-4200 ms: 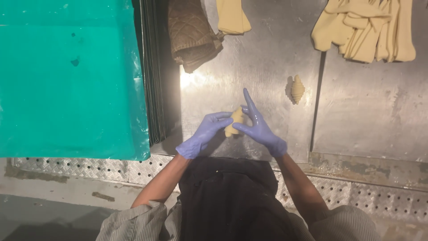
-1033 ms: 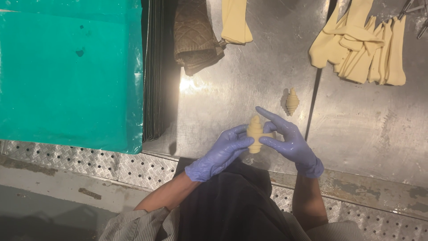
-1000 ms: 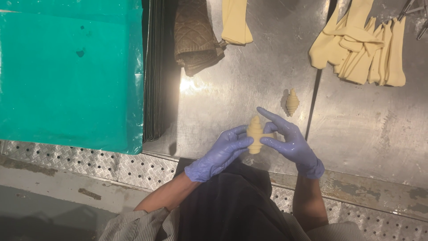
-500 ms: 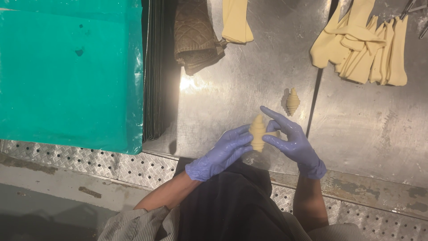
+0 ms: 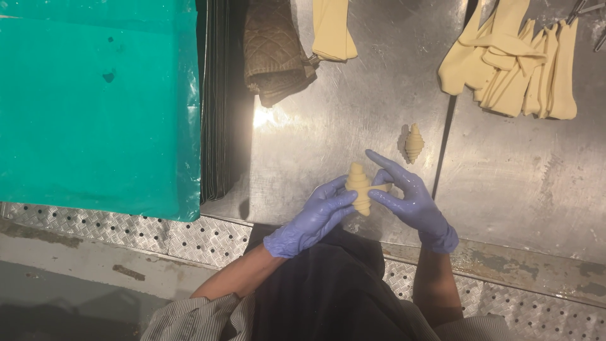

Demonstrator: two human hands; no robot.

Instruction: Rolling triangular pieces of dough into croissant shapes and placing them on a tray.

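Together now: left hand (image 5: 314, 218) and right hand (image 5: 409, 199) pinched around rolled dough piece (image 5: 360, 187), above steel table (image 5: 353, 120).

Glossy steel table (image 5: 353, 120), matt dough roll (image 5: 360, 186).

On the brushed steel worktop (image 5: 353, 113), a pale rolled dough crescent (image 5: 360, 188) sits between the left hand in a blue glove (image 5: 312, 218) and the right hand in a blue glove (image 5: 410, 199), near the front edge. Behind and just right lies a second rolled dough crescent (image 5: 414, 143). Far right at the back, a heap of pale dough strips (image 5: 514, 63). Back centre, a brown quilted cloth (image 5: 273, 47) beside a folded dough sheet (image 5: 332, 28). Left, a teal plastic sheet (image 5: 95, 107).
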